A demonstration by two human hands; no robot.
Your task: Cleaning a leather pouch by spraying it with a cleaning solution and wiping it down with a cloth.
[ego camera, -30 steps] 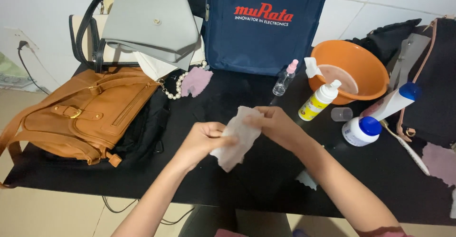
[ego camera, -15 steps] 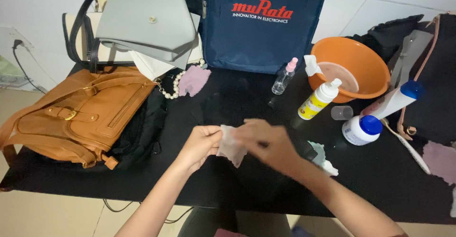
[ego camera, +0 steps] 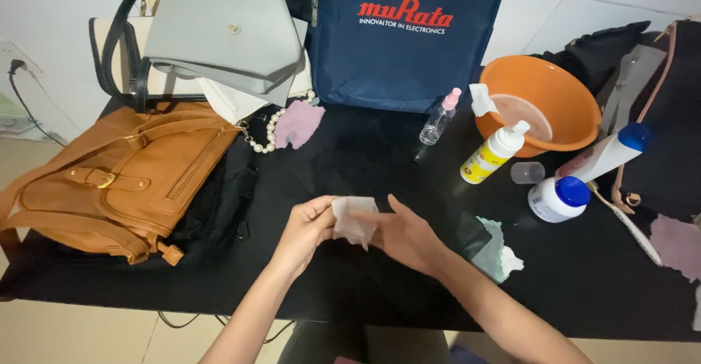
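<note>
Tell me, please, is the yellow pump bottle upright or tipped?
Tipped: the yellow pump bottle leans with its white pump head against the orange plastic bowl.

Your left hand (ego camera: 305,227) pinches one edge of a small white wipe (ego camera: 353,217), and your right hand (ego camera: 404,232) lies open against its other side, both just above the black worktop (ego camera: 584,276). A crumpled pale cloth (ego camera: 493,251) lies just beside your right wrist. To your left sits a tan leather handbag (ego camera: 117,178); behind it, a grey bag (ego camera: 219,32). Ahead stands a navy tote (ego camera: 405,57). On your right, an orange bowl (ego camera: 558,97), a yellow pump bottle (ego camera: 493,154) and a blue-capped white jar (ego camera: 556,200).
</note>
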